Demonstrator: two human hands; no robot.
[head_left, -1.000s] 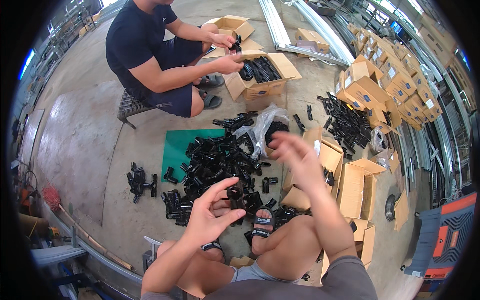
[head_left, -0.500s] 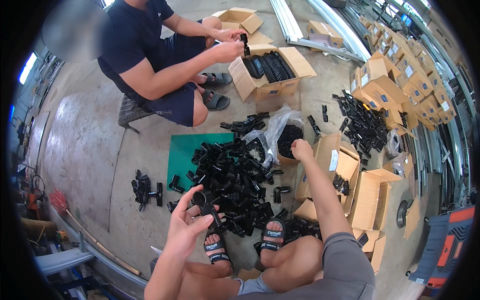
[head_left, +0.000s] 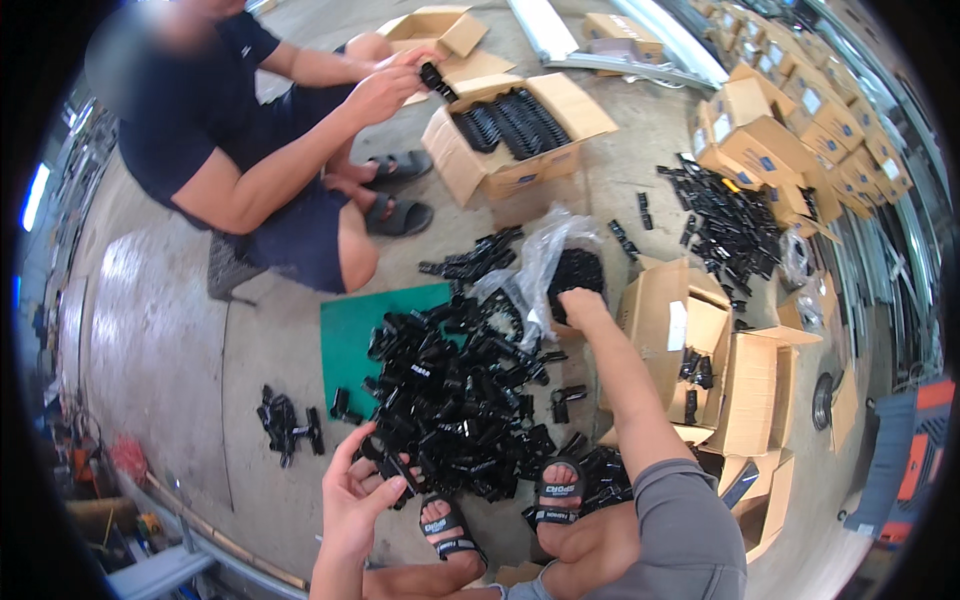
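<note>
My left hand (head_left: 350, 495) grips a black pipe fitting (head_left: 388, 462) with a round collar, thumb and fingers around it, above my left sandal. At the centre right, my right hand (head_left: 580, 306) reaches into a small carton of tiny black parts (head_left: 577, 270). Its fingertips are hidden among them. Clear plastic bag film (head_left: 541, 265) sticks up on that carton's left side. A big heap of similar black fittings (head_left: 450, 400) lies in front of me, partly on a green mat (head_left: 345, 330).
Across from me a seated person (head_left: 270, 150) holds a black part over an open carton (head_left: 520, 175) filled with rows of black pieces. Open cartons (head_left: 757, 390) stand to my right. More black parts (head_left: 720, 220) lie beyond, near stacked boxes (head_left: 820, 130). A few fittings (head_left: 288, 428) lie at left.
My right hand has gone lower into the small carton. The left hand, still holding the fitting, has dropped slightly and the fitting is tilted differently. The view has shifted a little.
</note>
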